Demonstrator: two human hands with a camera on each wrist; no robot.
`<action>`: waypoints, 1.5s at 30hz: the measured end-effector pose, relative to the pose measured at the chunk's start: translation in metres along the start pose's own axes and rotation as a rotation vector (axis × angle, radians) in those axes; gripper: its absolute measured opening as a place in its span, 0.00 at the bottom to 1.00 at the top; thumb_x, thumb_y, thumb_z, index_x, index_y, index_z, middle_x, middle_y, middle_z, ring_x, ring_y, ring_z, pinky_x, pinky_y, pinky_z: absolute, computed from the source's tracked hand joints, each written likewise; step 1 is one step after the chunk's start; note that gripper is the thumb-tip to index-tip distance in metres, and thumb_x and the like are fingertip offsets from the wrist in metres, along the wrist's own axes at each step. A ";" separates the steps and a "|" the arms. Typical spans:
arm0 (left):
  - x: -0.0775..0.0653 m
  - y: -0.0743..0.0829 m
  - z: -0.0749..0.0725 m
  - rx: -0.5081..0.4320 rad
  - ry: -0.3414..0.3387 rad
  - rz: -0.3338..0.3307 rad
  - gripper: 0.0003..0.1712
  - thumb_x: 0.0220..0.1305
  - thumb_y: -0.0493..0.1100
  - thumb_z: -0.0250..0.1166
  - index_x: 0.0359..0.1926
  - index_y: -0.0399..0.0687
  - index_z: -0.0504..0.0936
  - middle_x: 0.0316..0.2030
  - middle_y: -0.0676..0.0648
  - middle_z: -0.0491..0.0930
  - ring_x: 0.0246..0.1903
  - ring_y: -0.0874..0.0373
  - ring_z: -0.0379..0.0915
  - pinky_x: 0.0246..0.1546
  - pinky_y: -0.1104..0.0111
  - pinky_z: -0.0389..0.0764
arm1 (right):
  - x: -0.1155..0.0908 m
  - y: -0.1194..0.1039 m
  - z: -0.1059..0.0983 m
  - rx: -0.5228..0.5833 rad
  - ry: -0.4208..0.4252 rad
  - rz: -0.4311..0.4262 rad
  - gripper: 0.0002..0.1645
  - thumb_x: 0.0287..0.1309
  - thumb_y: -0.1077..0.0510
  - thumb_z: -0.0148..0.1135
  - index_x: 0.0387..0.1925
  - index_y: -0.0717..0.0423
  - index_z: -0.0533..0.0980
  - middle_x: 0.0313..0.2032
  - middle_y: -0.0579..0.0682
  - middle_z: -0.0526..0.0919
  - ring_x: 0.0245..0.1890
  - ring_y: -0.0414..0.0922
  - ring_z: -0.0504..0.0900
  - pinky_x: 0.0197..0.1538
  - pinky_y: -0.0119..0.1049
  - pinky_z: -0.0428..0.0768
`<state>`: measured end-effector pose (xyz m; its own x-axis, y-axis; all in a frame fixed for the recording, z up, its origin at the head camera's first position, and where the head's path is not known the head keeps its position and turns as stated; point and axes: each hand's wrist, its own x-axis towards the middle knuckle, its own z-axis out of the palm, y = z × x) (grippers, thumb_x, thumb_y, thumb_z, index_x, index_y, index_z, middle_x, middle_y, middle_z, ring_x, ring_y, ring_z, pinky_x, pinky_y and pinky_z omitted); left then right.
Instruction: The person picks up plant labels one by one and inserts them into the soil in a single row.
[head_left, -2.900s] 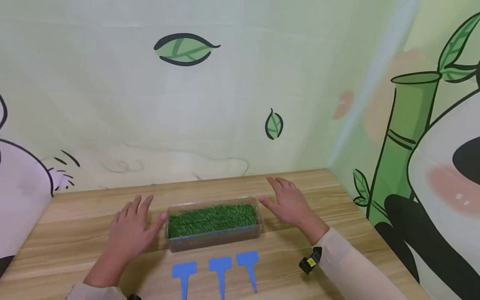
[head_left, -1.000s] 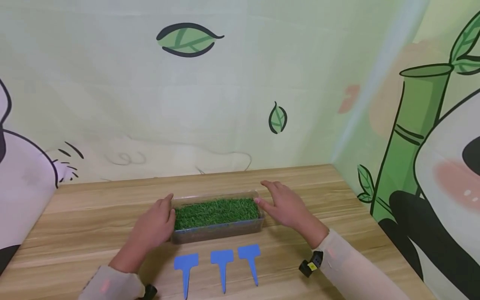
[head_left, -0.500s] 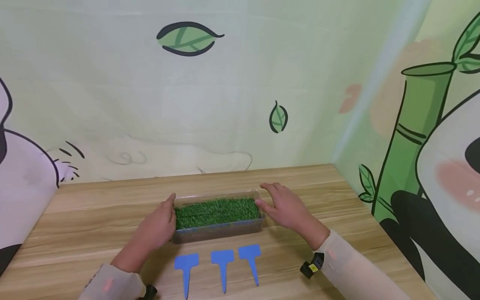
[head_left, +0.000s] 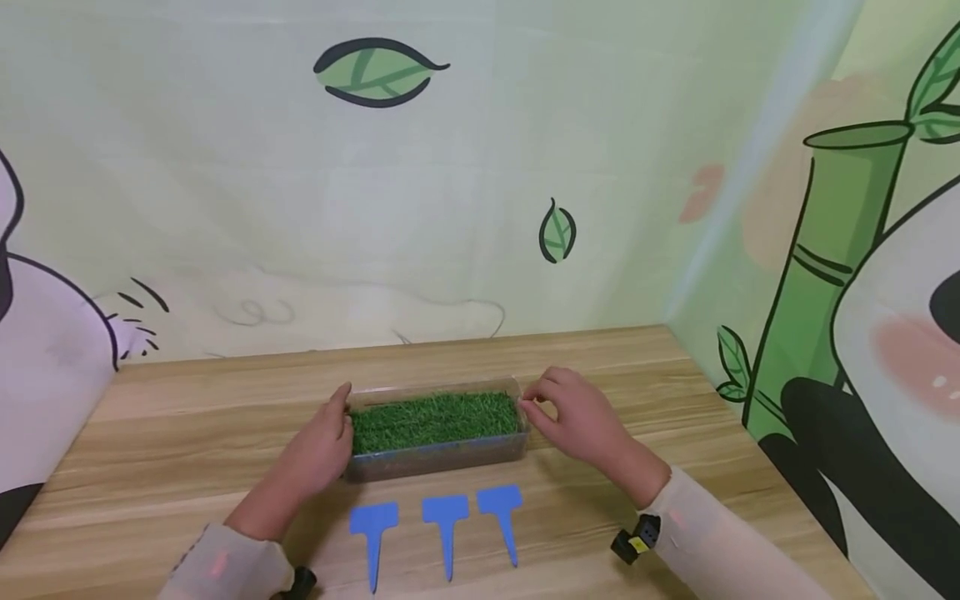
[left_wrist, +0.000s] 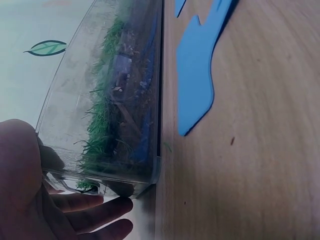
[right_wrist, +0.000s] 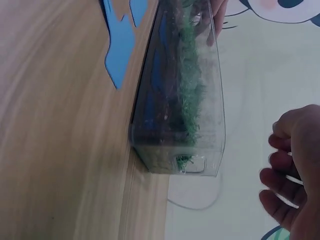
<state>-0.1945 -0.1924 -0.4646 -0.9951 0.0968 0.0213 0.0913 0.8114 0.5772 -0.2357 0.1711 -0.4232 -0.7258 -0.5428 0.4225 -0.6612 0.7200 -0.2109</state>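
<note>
A long clear plastic box (head_left: 442, 461) holds bright green artificial grass (head_left: 438, 421) over a dark layer, and blue shows low in its wall. At its left end, my left hand (head_left: 317, 446) grips the box, thumb towards the front. The left wrist view shows the thumb at the rim and the fingers (left_wrist: 102, 215) along the end wall. My right hand (head_left: 581, 418) is by the opposite end, fingers loosely curled and thumb close to the index finger. A gap separates this hand from the box in the right wrist view. In front lie three blue T-shaped plant labels (head_left: 446, 529).
The wooden table (head_left: 210, 433) meets a pale green backdrop (head_left: 465, 208) printed with leaves, bamboo and pandas. Each wrist wears a small black device (head_left: 636, 540). An oblong opening (right_wrist: 191, 164) shows in the box's right end wall.
My left hand has come in from the left to the end of the box. My right hand, earlier spread with fingers straighter, has curled its fingers and shifted slightly right.
</note>
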 end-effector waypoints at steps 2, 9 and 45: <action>0.000 0.000 0.000 -0.004 -0.001 -0.003 0.33 0.78 0.41 0.35 0.77 0.30 0.42 0.70 0.24 0.60 0.71 0.29 0.53 0.70 0.39 0.58 | -0.002 -0.003 -0.003 0.011 0.033 -0.061 0.02 0.62 0.55 0.69 0.36 0.48 0.85 0.32 0.41 0.81 0.34 0.39 0.81 0.37 0.35 0.81; 0.002 -0.001 0.001 -0.009 0.001 0.001 0.33 0.78 0.41 0.35 0.77 0.30 0.42 0.71 0.25 0.58 0.72 0.30 0.52 0.70 0.39 0.57 | -0.010 -0.011 -0.008 0.084 -0.121 -0.257 0.04 0.64 0.53 0.66 0.36 0.47 0.84 0.30 0.38 0.81 0.29 0.34 0.79 0.32 0.24 0.76; -0.002 -0.004 -0.001 0.032 -0.011 0.011 0.34 0.78 0.42 0.34 0.78 0.32 0.41 0.72 0.27 0.58 0.72 0.31 0.53 0.70 0.41 0.58 | -0.036 -0.040 0.033 -0.069 -0.593 -0.256 0.35 0.51 0.25 0.66 0.53 0.42 0.81 0.41 0.36 0.78 0.29 0.29 0.69 0.29 0.25 0.70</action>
<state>-0.1932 -0.1965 -0.4665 -0.9935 0.1125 0.0182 0.1039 0.8282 0.5507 -0.1893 0.1479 -0.4587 -0.5413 -0.8334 -0.1111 -0.8279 0.5514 -0.1027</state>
